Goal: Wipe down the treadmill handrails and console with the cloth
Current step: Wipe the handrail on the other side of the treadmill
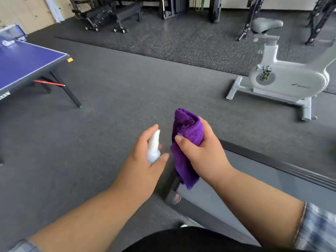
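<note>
My right hand grips a bunched purple cloth, whose loose end hangs down below my fist. My left hand holds a small white spray bottle, nozzle pointing up and toward the cloth, with a finger on its top. The two hands are close together, a short gap between bottle and cloth. Below them lies the treadmill deck with its grey belt and dark side rail, running toward the lower right. Neither the handrails nor the console are in view.
A blue table tennis table stands at the left. A white exercise bike stands at the right. Weight benches and racks line the far wall. Grey rubber floor lies between them.
</note>
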